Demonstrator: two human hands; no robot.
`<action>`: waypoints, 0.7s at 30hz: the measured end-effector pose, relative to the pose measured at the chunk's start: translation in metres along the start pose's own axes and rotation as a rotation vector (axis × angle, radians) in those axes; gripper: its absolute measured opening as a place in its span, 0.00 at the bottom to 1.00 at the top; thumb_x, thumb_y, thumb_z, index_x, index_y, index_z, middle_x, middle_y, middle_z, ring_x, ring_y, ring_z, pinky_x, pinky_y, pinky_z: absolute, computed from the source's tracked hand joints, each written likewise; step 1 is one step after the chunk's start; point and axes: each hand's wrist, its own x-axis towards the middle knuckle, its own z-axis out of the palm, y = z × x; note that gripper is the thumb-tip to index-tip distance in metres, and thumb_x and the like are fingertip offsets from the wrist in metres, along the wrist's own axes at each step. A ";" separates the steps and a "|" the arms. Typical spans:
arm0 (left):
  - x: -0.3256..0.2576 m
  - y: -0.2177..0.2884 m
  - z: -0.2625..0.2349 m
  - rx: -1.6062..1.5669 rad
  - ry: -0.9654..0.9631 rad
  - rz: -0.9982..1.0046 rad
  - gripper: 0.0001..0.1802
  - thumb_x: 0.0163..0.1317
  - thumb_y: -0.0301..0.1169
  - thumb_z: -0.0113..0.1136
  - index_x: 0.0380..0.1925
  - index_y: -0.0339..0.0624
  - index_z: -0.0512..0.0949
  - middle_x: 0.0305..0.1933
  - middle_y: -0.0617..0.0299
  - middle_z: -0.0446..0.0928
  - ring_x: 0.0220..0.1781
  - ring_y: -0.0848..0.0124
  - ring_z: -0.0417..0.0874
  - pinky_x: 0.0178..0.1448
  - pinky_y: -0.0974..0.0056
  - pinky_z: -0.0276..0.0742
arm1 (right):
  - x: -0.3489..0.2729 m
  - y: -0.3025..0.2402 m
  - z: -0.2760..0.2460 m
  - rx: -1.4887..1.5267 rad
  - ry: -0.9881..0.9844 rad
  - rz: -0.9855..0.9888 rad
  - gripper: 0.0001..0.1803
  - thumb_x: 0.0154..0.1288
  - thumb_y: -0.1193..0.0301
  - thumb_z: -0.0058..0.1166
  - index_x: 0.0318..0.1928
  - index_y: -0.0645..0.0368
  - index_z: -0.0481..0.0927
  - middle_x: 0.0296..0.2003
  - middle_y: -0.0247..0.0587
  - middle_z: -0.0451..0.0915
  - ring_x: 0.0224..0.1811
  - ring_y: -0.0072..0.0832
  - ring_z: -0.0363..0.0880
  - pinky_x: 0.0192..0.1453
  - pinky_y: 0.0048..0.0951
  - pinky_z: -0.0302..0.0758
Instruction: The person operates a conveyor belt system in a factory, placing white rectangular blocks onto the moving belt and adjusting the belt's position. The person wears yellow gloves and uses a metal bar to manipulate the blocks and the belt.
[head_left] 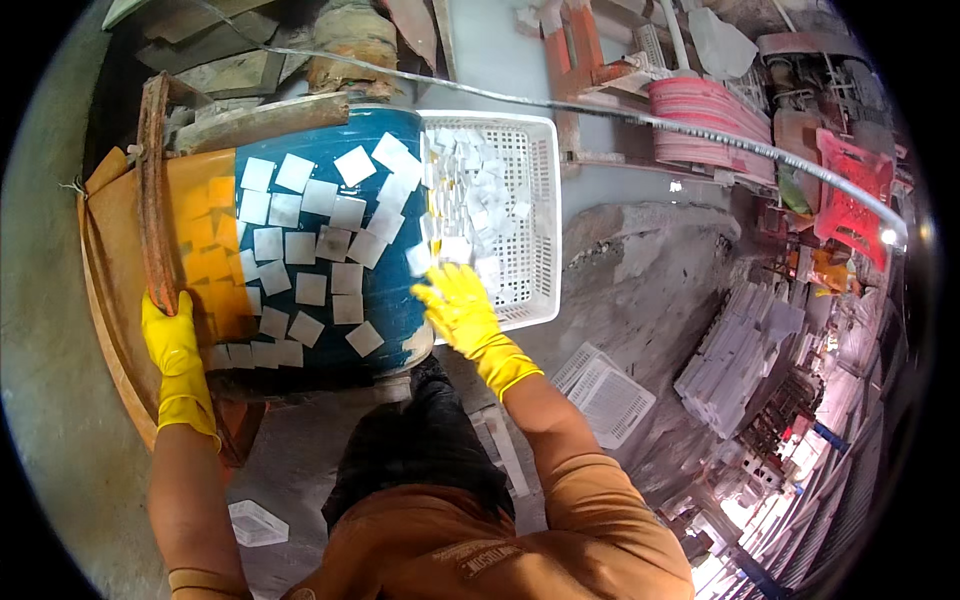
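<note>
My left hand [172, 340] grips a rusty metal bar [155, 200]; right hand [463, 312], fingers spread, by white square tiles [455, 249]. Pale lettering [478, 555] on my orange-brown fabric shirt [420, 525].

Workshop, seemingly (belt [393, 302], tiles [311, 289], crate [553, 220])

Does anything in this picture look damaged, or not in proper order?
Mildly, yes. The blue-green belt has a pale, rough-looking patch at its near right corner, possibly wear, unlike the glossy surface around it. Also, the white tiles on it lie at mixed angles, some turned like diamonds.
</note>
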 end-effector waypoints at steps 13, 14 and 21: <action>-0.008 0.031 -0.021 0.036 0.049 -0.080 0.39 0.63 0.41 0.67 0.73 0.44 0.67 0.69 0.43 0.74 0.66 0.48 0.79 0.64 0.49 0.79 | -0.033 -0.055 -0.051 0.410 0.317 0.392 0.31 0.68 0.68 0.64 0.70 0.61 0.73 0.67 0.54 0.76 0.70 0.47 0.73 0.76 0.40 0.66; -0.011 0.030 -0.019 0.039 0.098 -0.038 0.39 0.63 0.41 0.67 0.73 0.44 0.68 0.67 0.42 0.76 0.64 0.47 0.81 0.63 0.49 0.79 | -0.014 -0.074 -0.068 0.434 0.341 0.376 0.31 0.68 0.68 0.64 0.69 0.63 0.74 0.66 0.55 0.76 0.70 0.49 0.74 0.75 0.41 0.68; -0.001 0.000 0.005 -0.182 0.027 -0.077 0.41 0.57 0.34 0.70 0.72 0.40 0.68 0.65 0.43 0.79 0.61 0.47 0.82 0.64 0.56 0.78 | 0.225 -0.160 -0.238 0.778 0.592 0.060 0.31 0.74 0.72 0.59 0.74 0.61 0.68 0.70 0.48 0.72 0.73 0.39 0.71 0.77 0.38 0.66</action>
